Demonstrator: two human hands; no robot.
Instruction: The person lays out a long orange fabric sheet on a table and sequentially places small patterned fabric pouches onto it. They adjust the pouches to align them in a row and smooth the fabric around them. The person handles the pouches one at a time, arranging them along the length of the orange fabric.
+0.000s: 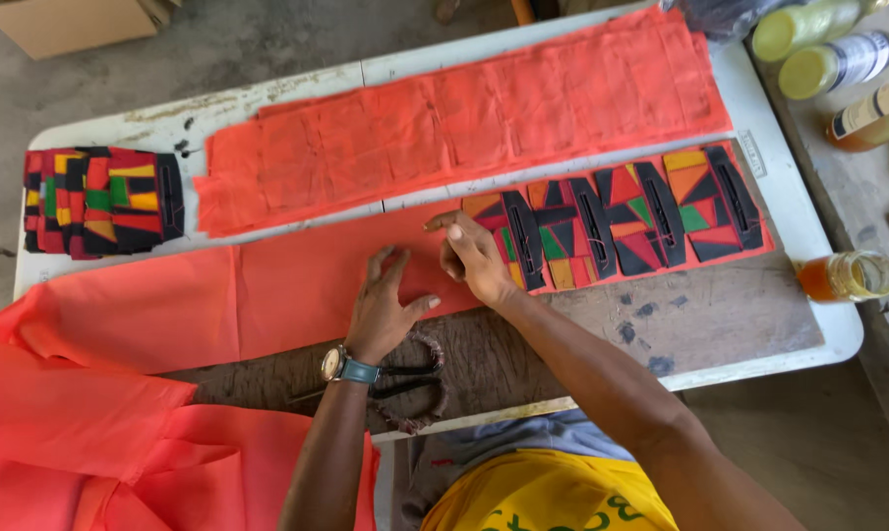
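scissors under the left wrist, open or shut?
Shut, as far as shows: the scissors lie flat on the board with both black handle loops close together. The left hand and wrist cover the blades, so the tips cannot be checked.

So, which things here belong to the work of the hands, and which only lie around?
In use:
- left hand, flat on the orange cloth
- right hand, at the patchwork pieces laid in a row on the cloth

Lying about:
- stack of patchwork pieces
- second orange strip
- scissors
- bottles
- jar
- cardboard box
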